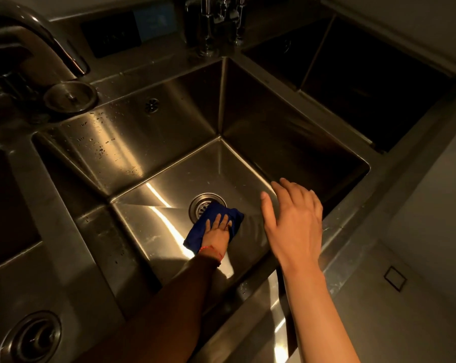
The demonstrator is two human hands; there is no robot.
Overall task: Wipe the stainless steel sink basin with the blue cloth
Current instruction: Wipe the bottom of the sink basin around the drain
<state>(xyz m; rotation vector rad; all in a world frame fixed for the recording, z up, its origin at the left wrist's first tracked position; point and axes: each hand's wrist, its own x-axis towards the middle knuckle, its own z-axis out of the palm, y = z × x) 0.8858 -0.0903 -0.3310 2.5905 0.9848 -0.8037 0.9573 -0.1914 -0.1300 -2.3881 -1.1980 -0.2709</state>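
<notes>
A deep stainless steel sink basin (153,142) fills the middle of the view. On its floor lies a folded blue cloth (223,214), partly covering the round drain (201,203). My left hand (217,231) presses flat on the cloth, fingers spread, a red thread around the wrist. My right hand (292,224) hovers above the basin's right side, fingers apart and holding nothing.
A curved faucet (30,35) stands at the upper left, with a round metal cap (70,96) on the ledge below it. Small taps (221,19) rise behind the basin. A second dark basin (365,82) lies to the right. Another drain (34,336) sits at the lower left.
</notes>
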